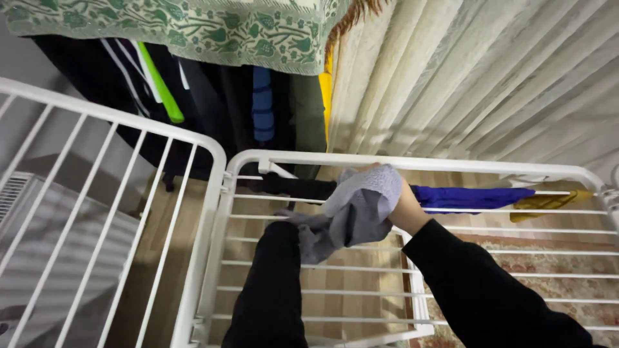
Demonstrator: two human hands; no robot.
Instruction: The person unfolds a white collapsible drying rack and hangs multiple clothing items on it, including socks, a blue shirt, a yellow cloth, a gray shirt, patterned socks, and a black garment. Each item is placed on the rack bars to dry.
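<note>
Grey cloth (pixel 358 209) bunched in the right hand (pixel 403 206) grip above the drying rack (pixel 412 161), left hand's grip hidden

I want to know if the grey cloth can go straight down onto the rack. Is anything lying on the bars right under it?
Nothing visible does. The grey cloth, held by the right hand, hangs over bare bars of the white drying rack. The black item lies left, the blue item right. The left hand is hidden under the cloth.
</note>
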